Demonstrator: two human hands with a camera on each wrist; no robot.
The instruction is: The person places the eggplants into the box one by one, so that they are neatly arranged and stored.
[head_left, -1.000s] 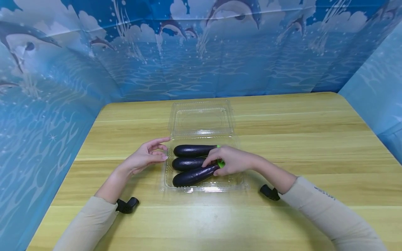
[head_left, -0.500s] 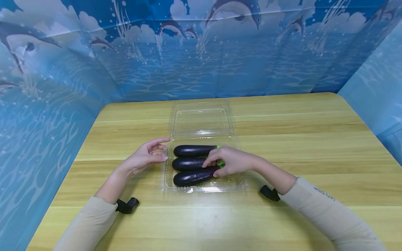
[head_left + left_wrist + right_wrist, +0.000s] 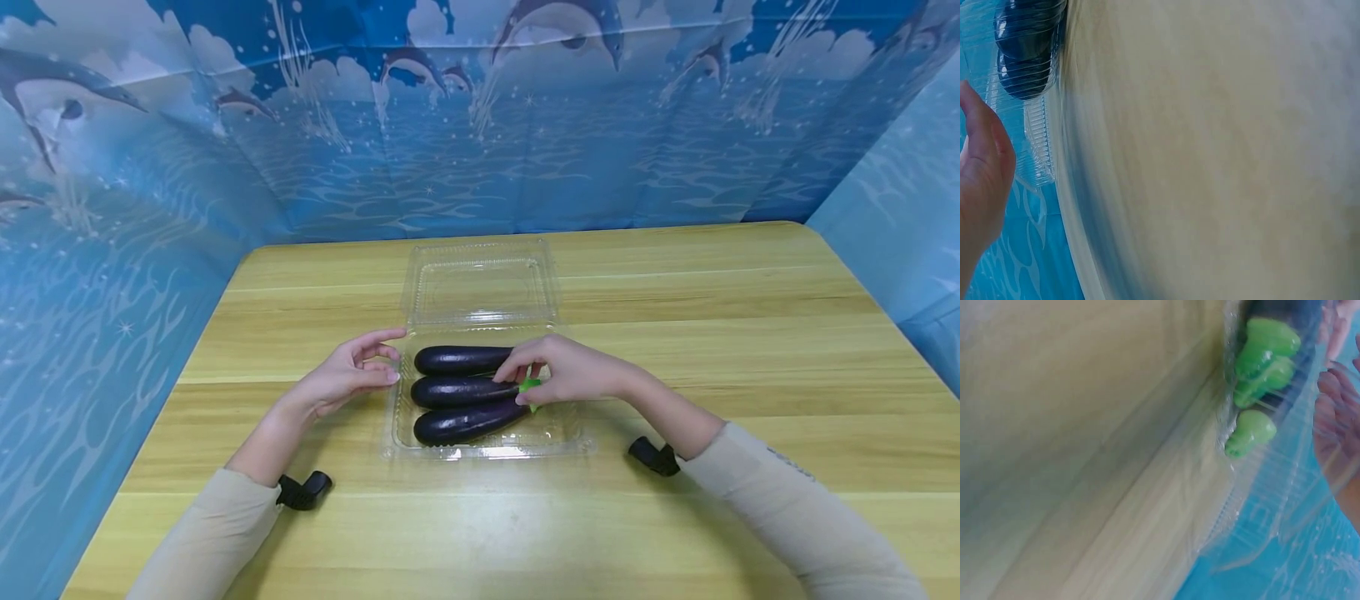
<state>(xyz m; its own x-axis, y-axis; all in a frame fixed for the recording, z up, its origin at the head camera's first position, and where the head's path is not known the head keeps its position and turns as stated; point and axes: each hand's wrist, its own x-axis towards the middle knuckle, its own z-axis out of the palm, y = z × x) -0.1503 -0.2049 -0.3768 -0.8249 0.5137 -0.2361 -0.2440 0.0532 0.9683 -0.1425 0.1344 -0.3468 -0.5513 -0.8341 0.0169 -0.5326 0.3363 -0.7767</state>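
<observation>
Three eggplants lie side by side in a clear plastic box (image 3: 480,452) at the middle of the table (image 3: 712,333), their rounded ends toward 9 o'clock. The far eggplant (image 3: 457,360) and the middle eggplant (image 3: 453,392) lie nearly level; the near eggplant (image 3: 457,425) slants slightly, its stem end toward 2 o'clock. All are dark purple and glossy. In the right wrist view we see their three green caps (image 3: 1252,431) clustered together.

At 3 o'clock in the box, the right hand (image 3: 566,367) arches over the stem ends, hiding the tip of the far one. Its thumb and fingers are parted in a loose curve around the middle one's cap; we cannot tell whether they touch it.

At 9 o'clock, the left hand (image 3: 345,375) is at the box's rim, thumb and forefinger spread wide, holding nothing.

The box's lid (image 3: 483,283) is folded back toward 12 o'clock, flat on the wood. Beige sleeves (image 3: 213,533) come in from 8 and 4 o'clock, with a small black camera (image 3: 303,492) at each wrist. Beyond the table, toward 12 o'clock, hangs a blue sheet (image 3: 450,192) printed with dolphins and waves.
</observation>
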